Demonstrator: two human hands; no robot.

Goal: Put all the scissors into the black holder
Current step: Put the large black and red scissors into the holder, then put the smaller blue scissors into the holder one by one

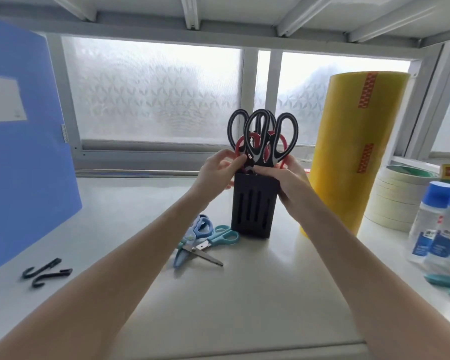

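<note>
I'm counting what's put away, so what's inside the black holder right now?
The black holder has black-handled scissors and red-handled scissors standing handles-up. Their blades are hidden inside it, and the overlapping handles and both hands block an exact count.

We see the black holder (253, 206) upright on the white table (218, 294), black-handled scissors (263, 136) and red-handled scissors (255, 141) standing in it. Our left hand (218, 168) and right hand (286, 178) grip its top; blue scissors (195, 237) and teal scissors (216, 242) lie beside it.
</note>
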